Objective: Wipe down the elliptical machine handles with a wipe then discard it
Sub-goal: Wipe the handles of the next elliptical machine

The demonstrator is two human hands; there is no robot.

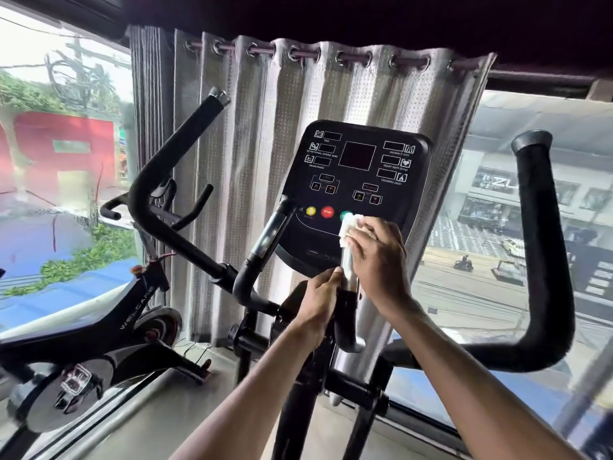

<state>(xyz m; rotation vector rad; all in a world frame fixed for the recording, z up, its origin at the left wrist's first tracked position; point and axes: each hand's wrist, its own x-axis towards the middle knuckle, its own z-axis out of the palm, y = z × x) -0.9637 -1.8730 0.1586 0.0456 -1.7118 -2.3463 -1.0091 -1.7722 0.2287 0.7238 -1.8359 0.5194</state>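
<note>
The elliptical's black console [360, 180] stands in the middle, with two short inner grips below it. My right hand [378, 257] holds a white wipe [348, 229] wrapped round the top of the right inner grip [347, 267], just under the console's green button. My left hand [320, 302] grips the same handle lower down, at its black bend. The left inner grip [265, 240] with its shiny sensor strip is free. Two long padded moving handles rise at the left [156, 200] and right [544, 260]; neither hand is on them.
A black spin bike [109, 330] stands at the left by the window. A grey curtain [252, 134] hangs behind the console. Large windows fill both sides, showing a street at the right. The elliptical's frame and crossbar [351, 390] run below my forearms.
</note>
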